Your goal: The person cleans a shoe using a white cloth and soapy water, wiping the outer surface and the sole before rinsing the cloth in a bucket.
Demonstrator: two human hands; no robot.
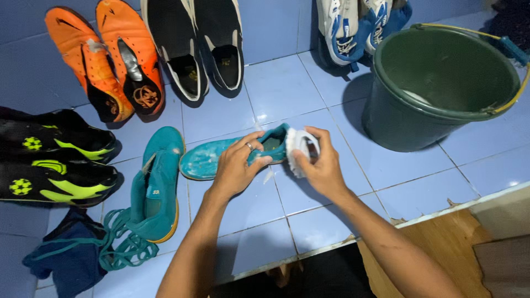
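Two bare forearms rise from the near edge of the view over a pale blue tiled floor [386,165]. Left hand [236,168], with a ring on one finger, is clamped around the heel end of a teal sports shoe [207,157] smeared with white suds, which lies on its side on the tiles at the centre of the scene. Right hand [322,165] is closed around a white scrubbing brush [297,144], pressed against the heel of that shoe. Its teal partner shoe [157,187] lies just to the left, with loose teal laces [124,248] trailing nearer to the camera beside a crumpled dark blue cloth [72,259]. Far left, a pair of orange shoes [105,60] leans against the blue wall, with a pair of black shoes with white trim [199,44] to its right and a blue and white pair [359,25] further right. Black shoes with yellow-green markings [55,163] lie at the left edge. At the far right stands a dark green plastic bucket [397,124] with a yellow handle.
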